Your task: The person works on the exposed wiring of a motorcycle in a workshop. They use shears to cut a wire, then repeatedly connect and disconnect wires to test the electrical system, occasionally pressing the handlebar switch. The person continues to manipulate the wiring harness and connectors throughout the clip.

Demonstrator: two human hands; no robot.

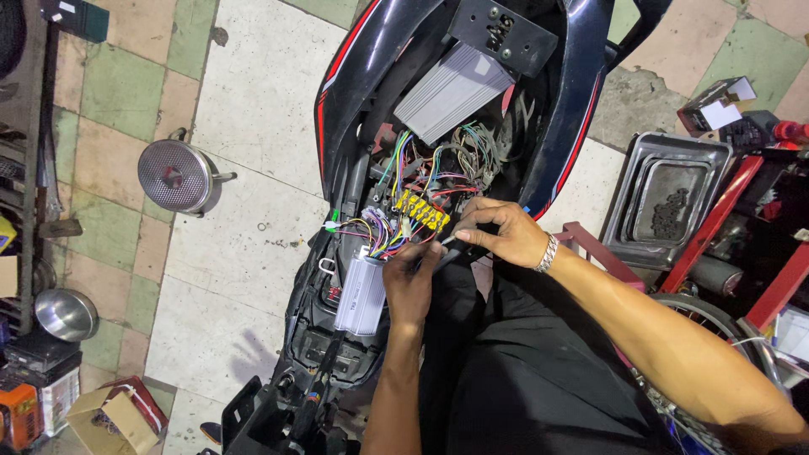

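Pinching wires (389,240), both hands (497,232) bent.

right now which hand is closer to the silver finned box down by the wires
Left. The left hand is right beside the silver finned box, close enough to seem to touch it. The right hand is farther up, past the yellow connector block.

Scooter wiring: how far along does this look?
Done: the scooter body is open and the silver controller box lies exposed. In hand: the left hand and right hand pinch wires beside the yellow connector block. Left: the coloured wire bundle hangs loose, panels off.
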